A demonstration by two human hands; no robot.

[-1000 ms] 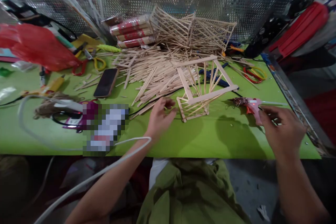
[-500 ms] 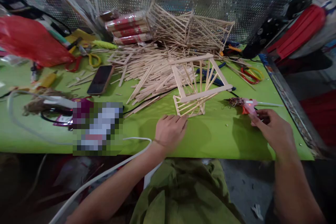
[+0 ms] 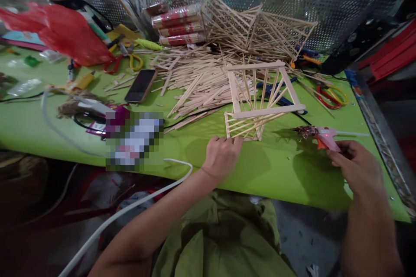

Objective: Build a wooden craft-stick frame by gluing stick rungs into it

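Note:
My left hand (image 3: 223, 156) is closed at the near lower edge of a wooden stick frame (image 3: 266, 111), its fingertips partly hidden. Flat craft sticks form the frame's wide top, and thin sticks slant down to a smaller base on the table. To the right, my right hand (image 3: 360, 166) grips the pink handle of a hot glue gun (image 3: 329, 138). Its nozzle points left toward the frame, a clear glue stick juts out of its back, and a small red light shows on its side. Stringy brownish residue clings around the nozzle.
Loose craft sticks (image 3: 208, 91) lie heaped behind the frame, with a larger stick structure (image 3: 260, 28) and wrapped stick bundles (image 3: 180, 26) farther back. Blue-handled pliers (image 3: 276, 94) lie behind the frame. A dark phone (image 3: 141, 85) and white cable (image 3: 130, 201) are leftward.
The view has swung left, so the table's contents appear farther right. Both hands keep their holds, and the stick frame and glue gun stay nearly in place relative to each other.

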